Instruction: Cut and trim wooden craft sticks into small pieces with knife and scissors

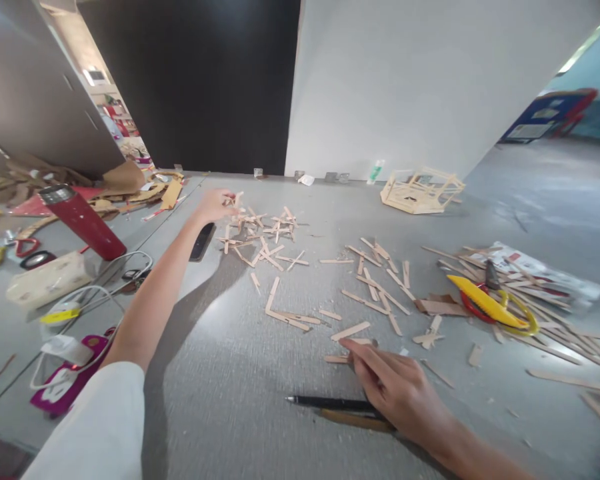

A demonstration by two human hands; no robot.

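My left hand (218,205) reaches to the far side of the grey table, its fingers closed on a small wooden stick piece (238,199) above a pile of stick pieces (265,248). My right hand (395,383) rests at the near right, fingers pressed together beside short flat sticks (351,331); what they hold, if anything, is hidden. A black pen (330,402) lies partly under that hand, along with a brown strip (353,420). Between the hands, a few sticks form an angled shape (273,295). More loose sticks (375,291) are scattered right of centre.
A wooden stick frame (420,193) stands at the back right. Yellow-handled scissors (490,305) lie among long sticks at right. On the left are a red bottle (85,223), a power strip (50,277), cables, a purple object (70,380) and a phone (203,241).
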